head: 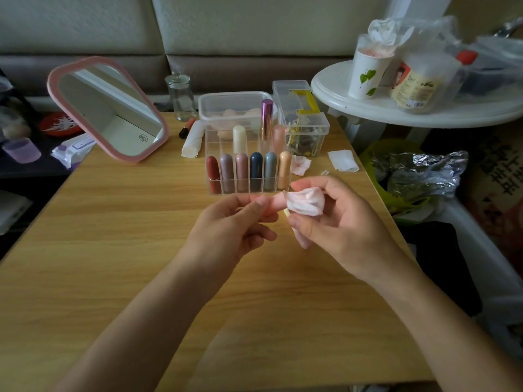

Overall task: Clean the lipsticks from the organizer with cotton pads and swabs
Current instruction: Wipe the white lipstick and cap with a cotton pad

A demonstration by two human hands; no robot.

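Observation:
My left hand (229, 224) pinches a pale pink lipstick (276, 203) held level above the wooden table (113, 250). My right hand (336, 222) grips a crumpled cotton pad (305, 204) wrapped round the lipstick's right end. Just behind my hands stands the clear acrylic organizer (215, 142), with several lipsticks upright in its front row (249, 172) and a cream one, a purple-capped one and a pink one behind. A used, pink-stained pad (301, 164) and a clean folded pad (343, 160) lie to the organizer's right.
A pink-framed mirror (107, 108) leans at the back left. Behind the organizer stand a clear tub (235, 104), a glass jar (181, 97) and a clear box of small items (305, 125). A white round side table (410, 106) carries a paper cup and bags. A lined bin (410, 176) sits at the right.

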